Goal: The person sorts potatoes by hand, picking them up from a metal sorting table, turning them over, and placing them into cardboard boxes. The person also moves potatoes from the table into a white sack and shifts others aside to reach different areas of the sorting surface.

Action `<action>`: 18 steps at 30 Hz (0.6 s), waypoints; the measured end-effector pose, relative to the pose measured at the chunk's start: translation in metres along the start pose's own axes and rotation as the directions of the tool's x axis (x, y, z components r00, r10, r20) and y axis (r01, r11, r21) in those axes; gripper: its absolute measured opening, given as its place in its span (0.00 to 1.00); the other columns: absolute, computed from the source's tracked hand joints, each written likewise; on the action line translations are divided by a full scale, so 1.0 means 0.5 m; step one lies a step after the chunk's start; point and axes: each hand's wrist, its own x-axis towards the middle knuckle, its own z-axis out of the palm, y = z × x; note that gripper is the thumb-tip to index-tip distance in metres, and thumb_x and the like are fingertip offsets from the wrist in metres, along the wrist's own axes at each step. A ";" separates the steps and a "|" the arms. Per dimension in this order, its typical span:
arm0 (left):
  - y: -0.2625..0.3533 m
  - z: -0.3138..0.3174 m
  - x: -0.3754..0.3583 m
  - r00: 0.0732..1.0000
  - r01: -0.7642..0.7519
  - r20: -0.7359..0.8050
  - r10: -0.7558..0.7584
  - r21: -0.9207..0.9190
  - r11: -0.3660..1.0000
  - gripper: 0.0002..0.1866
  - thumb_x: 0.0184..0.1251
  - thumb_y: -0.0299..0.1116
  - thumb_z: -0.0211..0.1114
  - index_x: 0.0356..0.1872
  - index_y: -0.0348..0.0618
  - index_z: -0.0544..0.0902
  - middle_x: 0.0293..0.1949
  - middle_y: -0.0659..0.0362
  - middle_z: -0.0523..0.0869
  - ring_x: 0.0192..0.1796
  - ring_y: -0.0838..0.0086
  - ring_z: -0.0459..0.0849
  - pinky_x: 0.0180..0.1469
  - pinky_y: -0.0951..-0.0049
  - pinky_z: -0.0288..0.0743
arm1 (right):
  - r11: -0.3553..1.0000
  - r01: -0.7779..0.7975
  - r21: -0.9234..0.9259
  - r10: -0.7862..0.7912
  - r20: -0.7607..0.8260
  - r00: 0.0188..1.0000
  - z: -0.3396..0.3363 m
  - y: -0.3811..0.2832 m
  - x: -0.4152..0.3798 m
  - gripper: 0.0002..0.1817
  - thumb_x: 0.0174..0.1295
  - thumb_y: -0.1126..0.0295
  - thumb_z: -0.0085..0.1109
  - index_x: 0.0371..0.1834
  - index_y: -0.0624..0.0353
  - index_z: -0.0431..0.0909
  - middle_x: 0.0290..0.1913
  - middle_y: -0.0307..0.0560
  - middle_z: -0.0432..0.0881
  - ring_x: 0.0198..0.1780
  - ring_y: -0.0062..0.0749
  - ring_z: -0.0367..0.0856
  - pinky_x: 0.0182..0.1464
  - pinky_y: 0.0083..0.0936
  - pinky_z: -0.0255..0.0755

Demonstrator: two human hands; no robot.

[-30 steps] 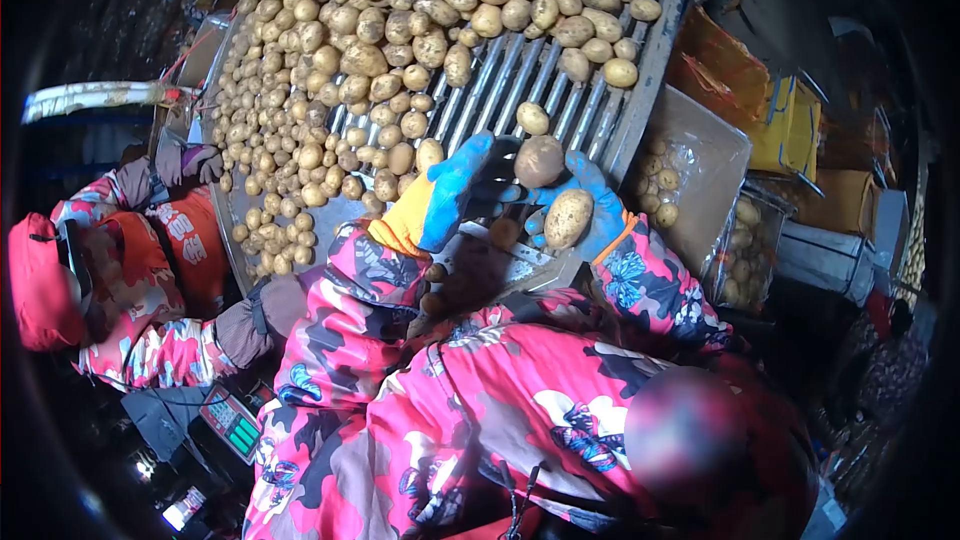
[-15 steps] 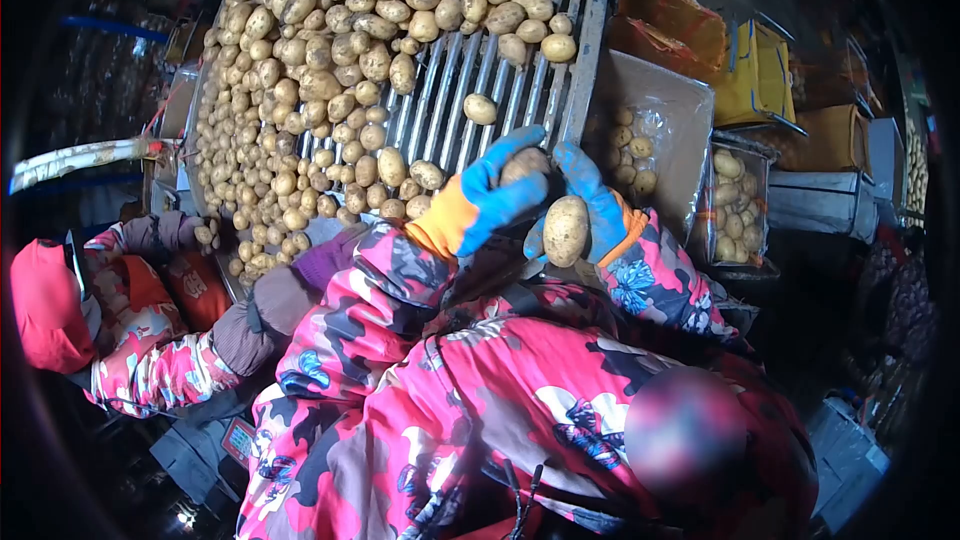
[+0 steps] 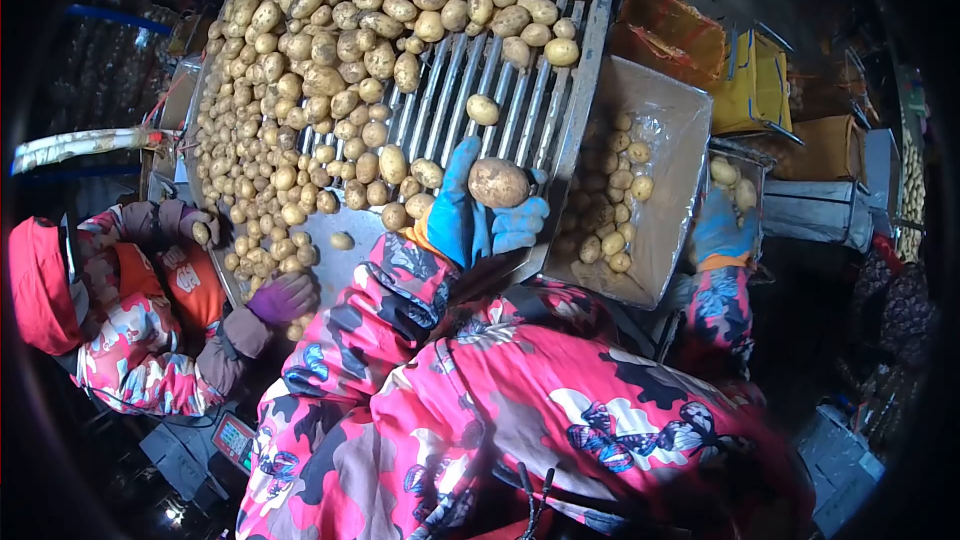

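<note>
A large brown potato (image 3: 498, 183) rests in my left hand (image 3: 488, 215), which wears a blue and orange glove, over the lower end of the metal roller rack (image 3: 510, 105). The thumb points up beside the potato. My right hand (image 3: 724, 230), gloved the same way, is over the narrow box of potatoes (image 3: 765, 210) on the right; its fingers reach in among the potatoes, and whether it holds one cannot be made out. Many potatoes (image 3: 320, 80) cover the left and top of the rack. One potato (image 3: 482, 109) lies alone on the bare rollers.
A lined cardboard box (image 3: 675, 160) with potatoes stands right of the rack. Beyond it are a yellow crate (image 3: 755, 80) and an orange-lined box (image 3: 670, 25). At left a co-worker (image 3: 140, 310) handles potatoes. A scale display (image 3: 234, 439) is low at left.
My right hand has moved right, from the rack's end to the narrow box. My left hand has turned palm up beneath the potato. The co-worker's arm has drawn back left.
</note>
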 end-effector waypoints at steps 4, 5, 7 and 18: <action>-0.042 -0.007 0.024 0.977 0.069 -0.212 -0.029 0.183 0.981 0.38 0.60 0.74 0.50 0.38 0.42 0.79 0.19 0.61 0.69 0.20 0.75 0.66 0.23 0.77 0.63 | 0.780 -0.222 -0.585 0.152 -0.166 0.974 0.311 0.244 -0.030 0.33 0.67 0.41 0.48 0.67 0.52 0.67 0.65 0.53 0.71 0.64 0.39 0.71 0.65 0.35 0.64; -0.050 -0.031 0.030 0.979 0.123 -0.192 -0.074 0.256 0.959 0.37 0.63 0.73 0.47 0.36 0.43 0.79 0.18 0.61 0.70 0.19 0.75 0.68 0.23 0.77 0.64 | 0.621 -0.149 -0.770 0.227 -0.006 0.974 0.337 0.307 -0.027 0.30 0.65 0.51 0.53 0.66 0.54 0.66 0.60 0.52 0.74 0.58 0.36 0.73 0.58 0.33 0.67; -0.053 -0.076 0.047 0.943 -0.045 -0.209 0.260 0.695 0.718 0.35 0.71 0.67 0.37 0.36 0.43 0.78 0.22 0.57 0.79 0.21 0.72 0.76 0.24 0.74 0.70 | 0.288 0.219 -0.932 0.354 0.316 0.880 0.388 0.433 -0.023 0.27 0.62 0.71 0.62 0.64 0.58 0.65 0.50 0.49 0.80 0.47 0.29 0.78 0.44 0.28 0.74; -0.038 -0.069 -0.133 0.705 0.020 -0.417 0.574 0.821 0.571 0.26 0.76 0.53 0.48 0.38 0.38 0.81 0.30 0.54 0.85 0.21 0.75 0.80 0.23 0.73 0.72 | 0.647 0.139 -0.750 0.192 0.337 0.922 0.373 0.524 0.004 0.19 0.70 0.61 0.52 0.55 0.65 0.77 0.44 0.45 0.83 0.44 0.29 0.81 0.50 0.24 0.75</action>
